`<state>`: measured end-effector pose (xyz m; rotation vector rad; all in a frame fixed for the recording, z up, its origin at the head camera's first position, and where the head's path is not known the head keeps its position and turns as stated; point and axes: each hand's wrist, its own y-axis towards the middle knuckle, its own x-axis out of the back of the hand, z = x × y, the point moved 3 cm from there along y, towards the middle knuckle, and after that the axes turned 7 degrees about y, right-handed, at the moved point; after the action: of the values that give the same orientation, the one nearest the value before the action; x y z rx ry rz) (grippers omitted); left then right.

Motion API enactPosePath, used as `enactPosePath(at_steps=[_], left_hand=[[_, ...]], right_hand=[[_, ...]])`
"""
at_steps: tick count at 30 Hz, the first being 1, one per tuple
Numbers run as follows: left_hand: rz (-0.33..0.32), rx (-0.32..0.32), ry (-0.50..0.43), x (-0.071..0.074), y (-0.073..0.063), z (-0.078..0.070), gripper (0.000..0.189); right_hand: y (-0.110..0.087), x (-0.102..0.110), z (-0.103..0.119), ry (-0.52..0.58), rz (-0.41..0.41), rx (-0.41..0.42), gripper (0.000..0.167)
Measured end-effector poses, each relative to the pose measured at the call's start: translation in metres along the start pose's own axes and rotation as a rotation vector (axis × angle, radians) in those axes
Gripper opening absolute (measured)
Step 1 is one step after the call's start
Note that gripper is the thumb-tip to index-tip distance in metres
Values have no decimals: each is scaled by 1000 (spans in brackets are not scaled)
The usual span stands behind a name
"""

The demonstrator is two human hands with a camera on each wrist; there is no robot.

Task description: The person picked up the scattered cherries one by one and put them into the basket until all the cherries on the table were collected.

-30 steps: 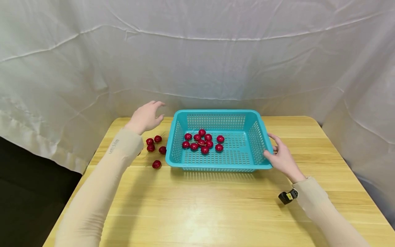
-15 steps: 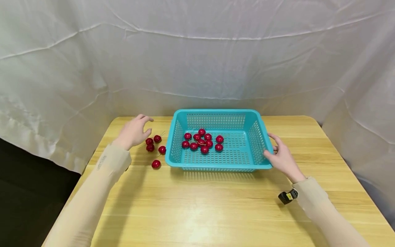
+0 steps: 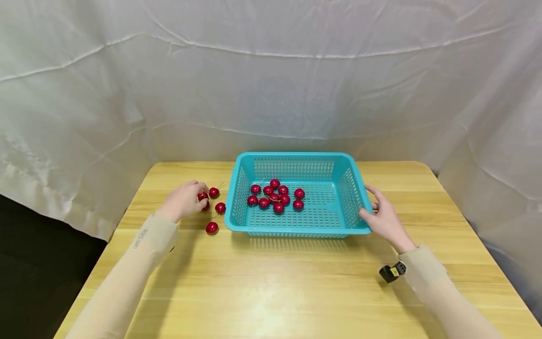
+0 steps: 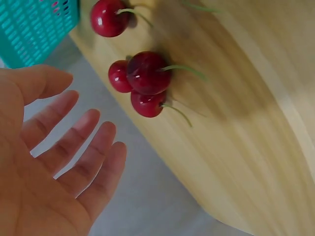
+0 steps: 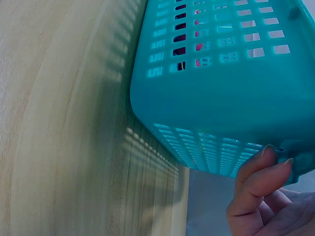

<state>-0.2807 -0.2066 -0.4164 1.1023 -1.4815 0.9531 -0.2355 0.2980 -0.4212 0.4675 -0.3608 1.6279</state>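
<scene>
My left hand [image 3: 182, 200] is over a small cluster of red cherries [image 3: 203, 195] on the table, left of a turquoise plastic basket [image 3: 296, 230]. In the left wrist view its fingers [image 4: 83, 162] are spread and loosely bent, with nothing between them. The clustered cherries [image 4: 148, 73] lie just beyond the fingertips, stems pointing away. My right hand [image 3: 386, 220] grips the basket's right end. From the right wrist, curled fingers [image 5: 261, 189] are visible against the basket's rim corner. Several cherries [image 3: 278, 207] lie inside the basket, mostly in its left half.
Other loose cherries [image 3: 212, 228] lie between the left hand and the basket. The wooden table [image 3: 271, 292] ends at the back against a pale cloth [image 3: 271, 94]. A small black device [image 3: 391, 272] is at the right wrist.
My left hand has come down and to the left, from above the table's back edge to the cherry cluster. The right hand keeps its grip on the basket.
</scene>
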Motion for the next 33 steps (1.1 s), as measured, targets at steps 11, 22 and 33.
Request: enactPosePath(at_steps=[11, 22, 33], left_hand=[[14, -22, 18, -11, -4, 1, 29], [50, -28, 12, -18, -4, -2, 27], [41, -35, 28, -22, -4, -1, 27]], right_hand=[[1, -1, 1, -5, -7, -3, 73], [-1, -1, 0, 0, -4, 8, 74], [0, 0, 1, -10, -2, -3, 73]])
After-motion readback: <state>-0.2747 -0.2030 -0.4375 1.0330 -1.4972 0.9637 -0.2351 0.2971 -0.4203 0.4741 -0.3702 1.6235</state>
